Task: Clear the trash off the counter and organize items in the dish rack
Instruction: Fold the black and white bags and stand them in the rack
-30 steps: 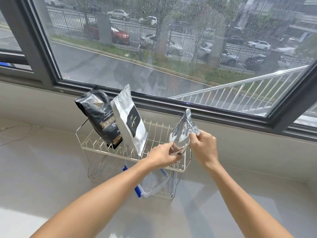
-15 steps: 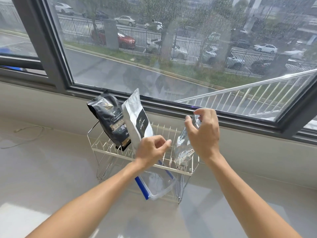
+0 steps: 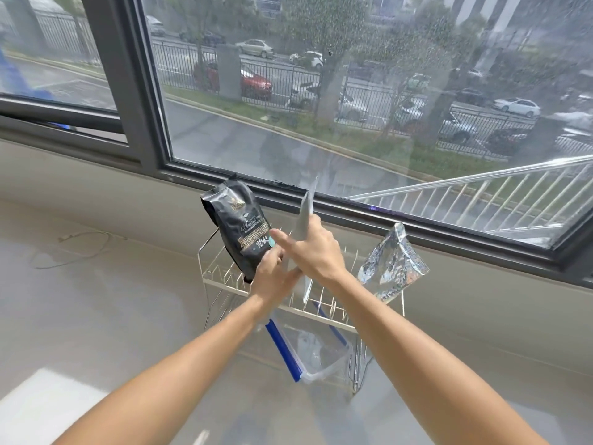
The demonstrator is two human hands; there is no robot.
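Observation:
A white wire dish rack point(image 3: 324, 308) stands on the counter below the window. A black coffee bag point(image 3: 236, 224) leans in its left slots. Beside it a white pouch point(image 3: 305, 216) stands edge-on in the middle of the rack, and both hands are on it: my right hand point(image 3: 313, 248) wraps its upper part, my left hand point(image 3: 272, 274) pinches its lower edge. A crumpled silver foil bag point(image 3: 391, 264) stands by itself at the rack's right end, with no hand on it. Under the rack lies a clear container with a blue rim point(image 3: 308, 351).
The pale counter point(image 3: 112, 316) spreads to the left and front. A thin white cable point(image 3: 80, 248) lies on it at the far left. The window sill point(image 3: 417, 226) and glass rise right behind the rack.
Both hands left the silver foil bag, which now stands alone at the rack's right end. They moved left and took hold of the white pouch, now turned edge-on.

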